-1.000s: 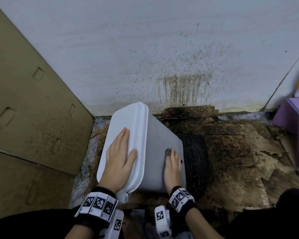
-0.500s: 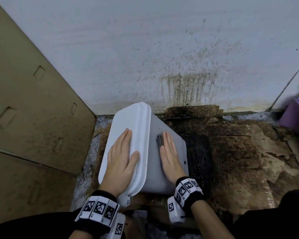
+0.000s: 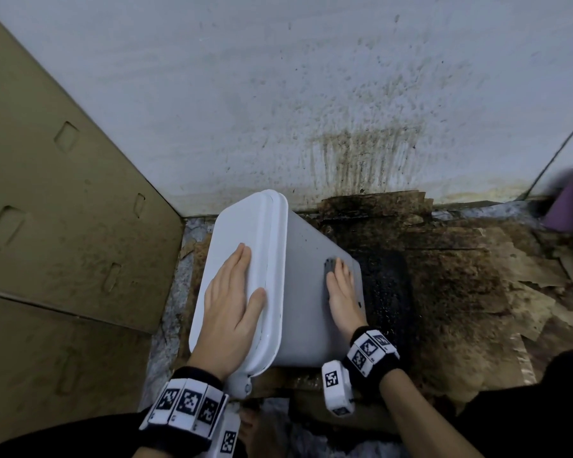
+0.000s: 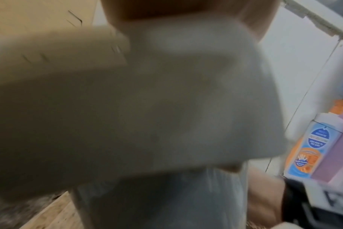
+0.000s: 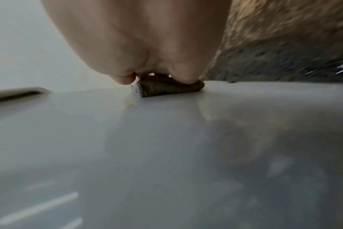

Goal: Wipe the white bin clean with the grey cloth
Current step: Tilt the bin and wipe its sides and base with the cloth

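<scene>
The white bin (image 3: 306,292) lies tipped on the stained floor (image 3: 460,292) by the wall, left hand (image 3: 230,304) unmoved, flat on its lid. The right hand (image 3: 343,297), fingers straight and together, presses the grey cloth (image 3: 328,266) (mostly hidden) and has slid from beside the lid toward the bin's right edge.

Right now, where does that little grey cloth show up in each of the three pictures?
Head view: the grey cloth peeks out at the fingertips of the right hand, flat on the side of the white bin.
Left wrist view: not visible; the picture is blurred.
Right wrist view: the grey cloth is a folded wad at centre, pressed under the right hand.
Shared landmark: the white bin wall.
</scene>
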### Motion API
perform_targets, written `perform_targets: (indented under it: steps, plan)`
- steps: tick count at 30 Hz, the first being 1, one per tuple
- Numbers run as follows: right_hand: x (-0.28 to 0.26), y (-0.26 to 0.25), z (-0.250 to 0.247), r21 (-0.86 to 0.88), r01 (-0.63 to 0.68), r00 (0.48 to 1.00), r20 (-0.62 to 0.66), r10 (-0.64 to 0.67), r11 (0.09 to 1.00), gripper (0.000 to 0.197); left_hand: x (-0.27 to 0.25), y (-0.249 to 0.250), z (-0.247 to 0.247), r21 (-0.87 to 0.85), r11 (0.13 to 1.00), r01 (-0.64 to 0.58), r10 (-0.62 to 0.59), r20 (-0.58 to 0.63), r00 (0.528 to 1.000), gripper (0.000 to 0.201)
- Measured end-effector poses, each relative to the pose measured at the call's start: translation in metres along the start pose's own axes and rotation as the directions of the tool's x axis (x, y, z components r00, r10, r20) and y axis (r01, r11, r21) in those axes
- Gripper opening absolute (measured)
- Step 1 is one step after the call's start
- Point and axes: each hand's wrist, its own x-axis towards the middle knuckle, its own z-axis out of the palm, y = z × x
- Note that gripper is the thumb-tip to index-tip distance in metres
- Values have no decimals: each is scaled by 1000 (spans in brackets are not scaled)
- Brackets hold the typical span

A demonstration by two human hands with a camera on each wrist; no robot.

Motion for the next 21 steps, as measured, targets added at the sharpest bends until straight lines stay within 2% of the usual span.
perform_targets:
  steps: [5,10,12,16,19,21]
  plan:
    - [-8,-66,11,154,216,972,63,-227,964,53,0,2,1,-6,1000,-6,6,4,1000,64]
    - [12,-57,-3,11,369,913,183,-365,929,57,1,-2,-2,-19,1000,1,-1,4,1000,65]
    - [25,-39,-12,-44,341,925,194,-327,939,58,0,-4,-3,-26,1000,8,-8,3,1000,66]
    - [49,15,-37,-139,136,979,172,-112,981,59,-1,-4,-4,-41,999,8,-8,-1,1000,66]
    - [58,53,-49,-132,-47,987,145,66,990,61,0,-1,-2,-40,999,2,-2,-6,1000,66]
    - [62,62,-48,-120,-99,988,109,112,988,60,0,0,-1,-45,999,3,-3,-7,1000,65]
